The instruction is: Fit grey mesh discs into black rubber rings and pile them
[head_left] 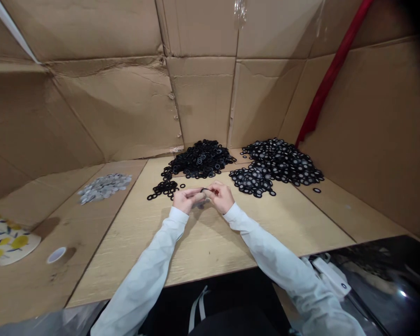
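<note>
Fingertip work on one black ring (204, 189) seems to be the step in hand. The left hand (186, 201) and the right hand (221, 198) meet over the middle of the bench (210, 245), well in from its near edge, and each appears to pinch the ring between thumb and fingers from its own side. As I judge it, the next move calls for a light, even pinch and small fingertip adjustments, since a part this slim could easily slip or tilt.

What shows of the ring is a thin, dark, curved band; the fingers hide the rest, so I cannot tell whether anything sits in its centre. A small pale shape just below the fingertips is too blurred to name.

Toward the far edge of the bench, behind the hands, stands a heap of black rings (205, 161), with a smaller cluster of rings (165, 187) in front of its left end and a loose ring (182, 185) beside that cluster. Right of it, reaching toward the far right corner, spreads a pile of pale-centred rings (282, 163); one stray pale-centred ring (317, 190) lies apart near its right end. Grey discs (104, 187) lie loosely piled toward the far left corner.
</note>
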A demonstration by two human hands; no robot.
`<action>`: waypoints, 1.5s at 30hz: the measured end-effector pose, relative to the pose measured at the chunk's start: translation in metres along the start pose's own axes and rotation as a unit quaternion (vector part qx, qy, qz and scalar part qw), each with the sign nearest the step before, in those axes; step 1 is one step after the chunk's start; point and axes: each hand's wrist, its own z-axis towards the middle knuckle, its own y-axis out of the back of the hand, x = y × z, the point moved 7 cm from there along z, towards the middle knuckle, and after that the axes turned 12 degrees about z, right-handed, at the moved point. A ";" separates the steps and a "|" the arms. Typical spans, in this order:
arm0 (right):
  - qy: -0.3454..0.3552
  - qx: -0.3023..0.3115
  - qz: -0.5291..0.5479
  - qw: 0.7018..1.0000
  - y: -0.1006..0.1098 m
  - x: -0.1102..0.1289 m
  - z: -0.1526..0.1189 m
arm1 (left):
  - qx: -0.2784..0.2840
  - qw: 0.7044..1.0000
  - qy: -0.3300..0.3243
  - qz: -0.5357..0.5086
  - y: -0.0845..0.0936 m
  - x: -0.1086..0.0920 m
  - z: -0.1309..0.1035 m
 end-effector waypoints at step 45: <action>-0.036 -0.045 0.099 0.993 0.008 -0.006 0.004 | -0.055 0.995 -0.089 -0.006 -0.003 -0.010 -0.003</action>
